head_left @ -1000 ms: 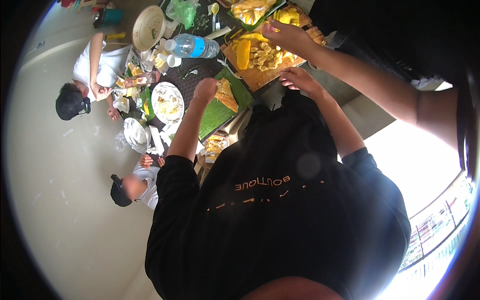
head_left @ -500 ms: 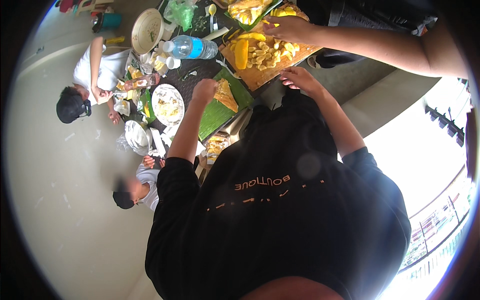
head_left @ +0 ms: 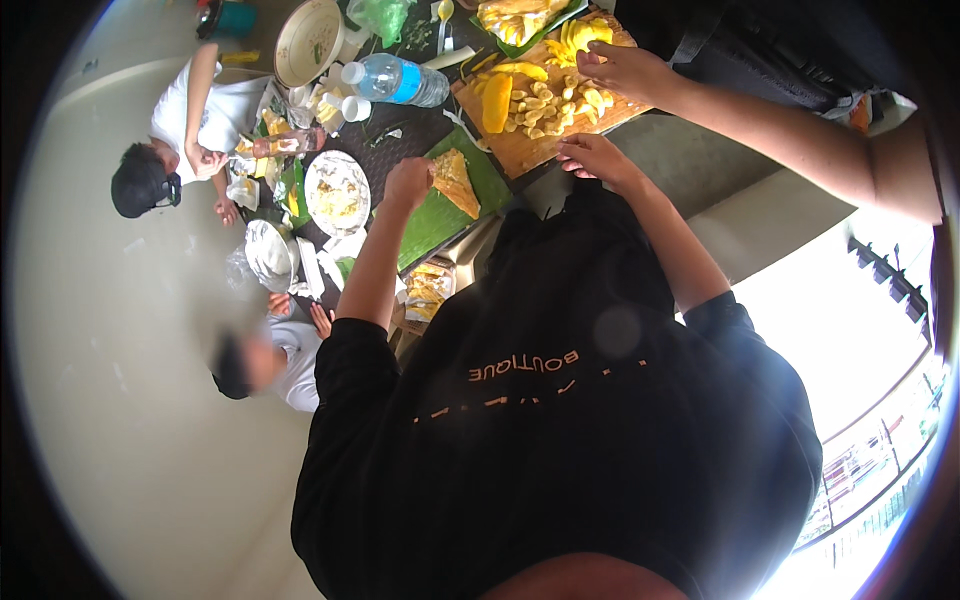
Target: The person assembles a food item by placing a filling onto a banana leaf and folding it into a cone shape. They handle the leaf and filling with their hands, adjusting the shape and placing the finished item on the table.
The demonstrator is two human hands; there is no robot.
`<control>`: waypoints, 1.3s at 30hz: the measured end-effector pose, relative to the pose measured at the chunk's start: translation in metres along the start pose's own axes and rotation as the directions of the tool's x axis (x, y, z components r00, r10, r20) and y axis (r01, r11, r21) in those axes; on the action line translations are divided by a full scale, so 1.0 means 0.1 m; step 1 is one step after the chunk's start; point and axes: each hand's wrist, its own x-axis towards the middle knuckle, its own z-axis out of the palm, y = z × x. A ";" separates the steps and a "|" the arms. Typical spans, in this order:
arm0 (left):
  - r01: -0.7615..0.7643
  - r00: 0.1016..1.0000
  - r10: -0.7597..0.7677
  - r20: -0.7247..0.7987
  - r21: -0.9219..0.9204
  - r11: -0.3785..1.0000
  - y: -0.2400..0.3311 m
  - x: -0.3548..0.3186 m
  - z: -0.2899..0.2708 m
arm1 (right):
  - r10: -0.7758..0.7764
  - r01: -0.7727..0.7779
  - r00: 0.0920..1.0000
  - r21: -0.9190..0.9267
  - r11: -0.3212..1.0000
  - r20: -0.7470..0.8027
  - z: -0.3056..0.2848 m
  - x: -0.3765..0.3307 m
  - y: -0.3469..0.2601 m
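My left hand [head_left: 410, 186] is closed above a green banana leaf [head_left: 435, 228], its knuckles beside a golden-brown, roughly triangular piece of food [head_left: 455, 185] with pale topping. What its fingers hold, if anything, is hidden. Just off the near edge of a wooden cutting board [head_left: 530, 157], my right hand [head_left: 595, 160] hovers with fingers loosely apart and nothing visible in them. On the board lie a heap of small pale-yellow pieces [head_left: 545, 108], a longer yellow piece [head_left: 495, 104] and yellow slices [head_left: 575, 38]. Another person's hand [head_left: 630, 72] reaches over it from the right.
A water bottle [head_left: 405, 80] lies left of the board. Farther left are a food-smeared plate [head_left: 318, 205], a large bowl [head_left: 285, 50] and a white bowl [head_left: 265, 255]. Two people in white [head_left: 215, 110] are at the left side. A food container [head_left: 428, 290] is below the leaf.
The table shifts slightly in view. The other person's hand has moved right and down over the board, uncovering more yellow slices. My hands keep nearly the same places.
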 end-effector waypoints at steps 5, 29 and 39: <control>0.036 0.999 -0.038 -0.032 -0.055 0.998 0.02 -0.07 -0.02 | 0.022 -0.022 1.000 -0.018 1.000 0.001 0.07 0.01 -0.05; 0.149 0.693 -0.714 -0.095 -0.951 0.271 -2.08 -1.31 0.60 | 0.163 -0.120 0.978 -0.286 0.951 0.132 1.64 0.40 -0.39; 0.192 0.694 -0.653 -0.305 -0.796 0.575 -2.60 -1.17 0.76 | 0.132 -0.133 0.991 -0.273 0.953 -0.021 2.20 0.33 -0.54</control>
